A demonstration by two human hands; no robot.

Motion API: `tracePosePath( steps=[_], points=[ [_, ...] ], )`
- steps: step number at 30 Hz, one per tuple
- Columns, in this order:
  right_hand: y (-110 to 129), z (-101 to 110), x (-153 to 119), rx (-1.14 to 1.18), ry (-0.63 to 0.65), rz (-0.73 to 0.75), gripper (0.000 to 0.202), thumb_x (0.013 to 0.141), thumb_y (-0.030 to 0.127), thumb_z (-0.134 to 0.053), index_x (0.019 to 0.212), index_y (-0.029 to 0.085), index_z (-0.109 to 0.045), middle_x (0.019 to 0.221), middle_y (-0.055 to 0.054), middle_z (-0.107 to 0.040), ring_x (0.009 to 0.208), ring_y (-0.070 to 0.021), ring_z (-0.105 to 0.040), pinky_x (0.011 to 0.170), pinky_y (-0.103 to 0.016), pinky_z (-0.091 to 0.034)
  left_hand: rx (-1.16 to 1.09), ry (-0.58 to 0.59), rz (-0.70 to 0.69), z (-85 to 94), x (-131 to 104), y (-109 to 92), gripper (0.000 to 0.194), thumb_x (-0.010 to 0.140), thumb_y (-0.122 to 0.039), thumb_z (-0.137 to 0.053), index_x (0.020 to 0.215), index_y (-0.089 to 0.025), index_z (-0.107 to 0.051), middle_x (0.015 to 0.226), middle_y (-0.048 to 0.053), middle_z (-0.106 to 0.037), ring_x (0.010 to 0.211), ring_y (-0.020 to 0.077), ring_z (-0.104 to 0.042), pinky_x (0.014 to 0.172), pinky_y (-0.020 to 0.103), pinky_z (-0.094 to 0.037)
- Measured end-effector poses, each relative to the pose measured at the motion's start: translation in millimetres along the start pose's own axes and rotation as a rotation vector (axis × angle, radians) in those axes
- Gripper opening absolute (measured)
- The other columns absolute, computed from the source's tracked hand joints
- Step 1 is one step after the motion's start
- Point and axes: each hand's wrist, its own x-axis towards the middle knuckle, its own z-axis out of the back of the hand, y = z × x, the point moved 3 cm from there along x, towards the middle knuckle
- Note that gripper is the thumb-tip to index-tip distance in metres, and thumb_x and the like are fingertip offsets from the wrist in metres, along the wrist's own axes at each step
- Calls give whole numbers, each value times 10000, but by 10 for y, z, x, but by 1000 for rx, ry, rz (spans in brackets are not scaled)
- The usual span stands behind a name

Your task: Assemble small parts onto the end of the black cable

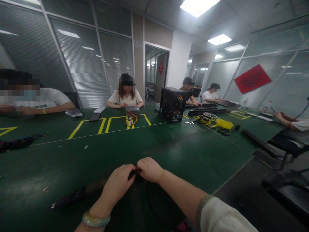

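Observation:
My left hand (118,182) and my right hand (150,169) meet over the green table, fingers curled and fingertips nearly together. Both close on something dark at their tips, too hidden to name. Dark, strap-like material hangs or lies below them, hard to make out. To the left of my left hand lies a long black item (71,197) with a small metal tip, cable-like in shape. It runs toward that hand, but whether it joins what I hold is hidden.
Across the green table (183,154) stands a black computer case (172,104). A power supply (132,111) with coloured wires sits before a seated person. At right are a yellow tray (224,124) and black parts. Dark cables (20,142) lie left. Several people sit around the table.

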Motion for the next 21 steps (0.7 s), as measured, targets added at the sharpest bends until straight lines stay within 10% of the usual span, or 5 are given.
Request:
tracePosePath(
  steps=[8,14,21],
  points=[
    [22,-22,-23,26,-10,39,239,954,284,-535,1132,127,-523,987,-99,-670,909,-216,-625,838,-335,-441,16,-49,-38,26,-36,-12,153,880,-245,-502,986,-229,-611,1011,44,-656,959,220,-600,874,372,-449],
    [10,81,-120,-97,33,171,585,976,244,-438,1497,114,-205,985,-108,-655,888,-239,-600,791,-361,-461,43,-243,-146,128,-72,-55,149,893,-354,-544,926,-228,-616,1007,42,-676,1030,242,-610,1066,482,-362],
    [-1029,448,-1032,-209,93,-164,563,894,83,-450,1442,203,-407,978,-95,-646,888,-207,-600,834,-328,-475,25,-459,-151,283,-145,-66,272,917,-396,-534,1127,-229,-581,1202,54,-634,1181,230,-557,1132,498,-315]
  ],
)
